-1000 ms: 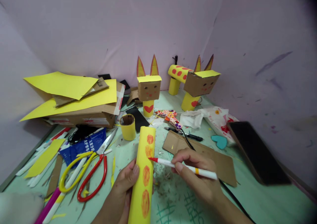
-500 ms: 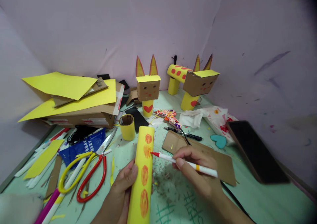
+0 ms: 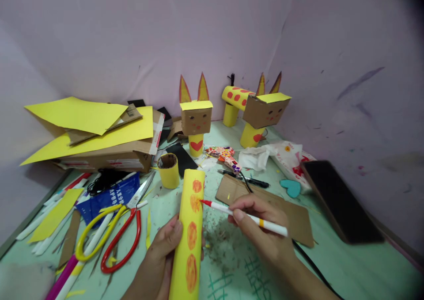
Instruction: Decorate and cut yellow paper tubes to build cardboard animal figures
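Red-tipped marker (image 3: pixel 219 207) at yellow tube (image 3: pixel 189 216)

Here's the left hand (image 3: pixel 165 244), bare clean down to its wrist (image 3: pixel 141 280), a short, rounded thumbnail (image 3: pixel 179 225) on show; and over on the right, the right hand (image 3: pixel 261 229), bare too, slender fingers (image 3: pixel 250 202), then a bare forearm (image 3: pixel 306 279) all the way to the near edge!

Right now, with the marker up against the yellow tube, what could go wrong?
The right hand has the marker's red tip at an orange spot's edge, so a slip might streak the plain yellow.
The left hand grips a rounded tube, which could twist.
The scissors lie near that hand; a sideways move might bump them.
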`<act>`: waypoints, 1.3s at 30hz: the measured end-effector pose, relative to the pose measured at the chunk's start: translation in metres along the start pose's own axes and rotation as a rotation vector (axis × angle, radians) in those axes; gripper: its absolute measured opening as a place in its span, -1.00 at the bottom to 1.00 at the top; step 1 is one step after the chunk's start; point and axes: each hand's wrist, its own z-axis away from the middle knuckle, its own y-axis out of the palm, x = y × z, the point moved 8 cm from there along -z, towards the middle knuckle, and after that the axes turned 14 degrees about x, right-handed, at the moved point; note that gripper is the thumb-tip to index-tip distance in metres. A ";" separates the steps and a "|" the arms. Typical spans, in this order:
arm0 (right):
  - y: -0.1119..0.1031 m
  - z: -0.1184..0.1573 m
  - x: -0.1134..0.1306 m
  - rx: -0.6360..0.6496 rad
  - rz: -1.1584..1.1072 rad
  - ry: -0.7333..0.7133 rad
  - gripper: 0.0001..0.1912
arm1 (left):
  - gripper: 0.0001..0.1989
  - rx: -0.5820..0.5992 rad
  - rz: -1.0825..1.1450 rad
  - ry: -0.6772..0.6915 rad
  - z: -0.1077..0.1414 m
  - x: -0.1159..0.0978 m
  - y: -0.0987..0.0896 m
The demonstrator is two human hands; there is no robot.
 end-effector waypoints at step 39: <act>0.009 0.002 0.004 0.090 0.020 -0.034 -0.83 | -0.74 0.019 -0.042 -0.006 0.001 0.001 0.000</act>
